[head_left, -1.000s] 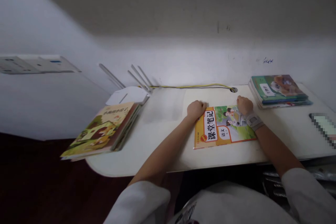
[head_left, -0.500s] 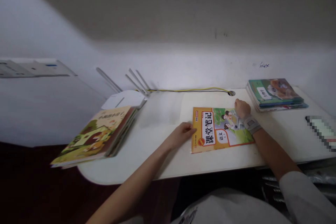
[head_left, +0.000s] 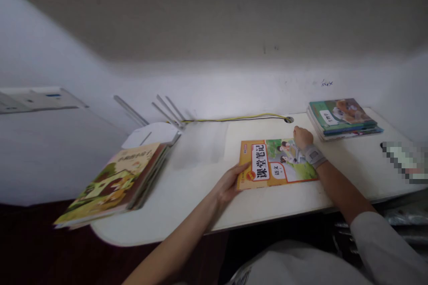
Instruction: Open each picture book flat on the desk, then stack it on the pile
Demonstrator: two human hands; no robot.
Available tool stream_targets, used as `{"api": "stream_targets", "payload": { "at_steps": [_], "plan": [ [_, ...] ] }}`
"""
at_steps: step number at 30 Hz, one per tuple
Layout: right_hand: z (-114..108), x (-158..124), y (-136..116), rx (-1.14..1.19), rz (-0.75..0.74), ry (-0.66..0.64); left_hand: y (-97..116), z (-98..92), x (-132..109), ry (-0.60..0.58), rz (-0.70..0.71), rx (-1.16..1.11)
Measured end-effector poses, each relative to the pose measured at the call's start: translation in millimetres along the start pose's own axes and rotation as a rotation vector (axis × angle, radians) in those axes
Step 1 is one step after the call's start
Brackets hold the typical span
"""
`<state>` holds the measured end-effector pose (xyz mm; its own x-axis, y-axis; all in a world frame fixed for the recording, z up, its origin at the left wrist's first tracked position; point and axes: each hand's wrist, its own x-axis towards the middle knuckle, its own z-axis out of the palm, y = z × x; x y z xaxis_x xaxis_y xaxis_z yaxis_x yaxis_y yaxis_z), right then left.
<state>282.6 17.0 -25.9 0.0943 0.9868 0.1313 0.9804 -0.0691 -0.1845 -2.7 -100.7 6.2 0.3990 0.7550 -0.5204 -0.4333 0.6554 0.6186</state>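
An orange and green book (head_left: 267, 167) with large black characters on a white label lies flat on the white desk (head_left: 200, 196). My left hand (head_left: 229, 182) rests at the book's near left corner, fingers stretched out along its left edge, touching it. My right hand (head_left: 302, 137), with a grey band on the wrist, sits curled on the book's far right corner, pressing on the cover.
A stack of picture books (head_left: 113, 182) overhangs the desk's left edge, with a white router (head_left: 152, 132) and its antennas behind it. Another book stack (head_left: 343, 118) lies at the far right. A yellow cable (head_left: 234, 119) runs along the wall. A blurred-out object (head_left: 404, 160) lies at the right.
My left hand left the book's far left corner and slid down its left edge to the near left corner, fingers opening out. My right hand stayed on the far right corner.
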Motion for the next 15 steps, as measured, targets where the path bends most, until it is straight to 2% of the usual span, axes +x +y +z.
{"api": "stream_targets", "payload": {
  "at_steps": [5, 10, 13, 15],
  "plan": [
    [-7, -2, 2, 0.213, 0.043, -0.007, -8, -2.2, -1, -0.033, 0.091, 0.035],
    [-35, -9, 22, 0.513, 0.030, -0.039, 1, -1.5, -14, -0.002, 0.148, 0.203],
    [-50, -24, 44, 0.649, -0.016, -0.082, 9, 8.6, -25, -0.023, 0.263, 0.391],
    [-56, -35, 59, 0.704, -0.047, -0.130, 12, 22.2, -29, -0.074, 0.323, 0.547]
  ]
}}
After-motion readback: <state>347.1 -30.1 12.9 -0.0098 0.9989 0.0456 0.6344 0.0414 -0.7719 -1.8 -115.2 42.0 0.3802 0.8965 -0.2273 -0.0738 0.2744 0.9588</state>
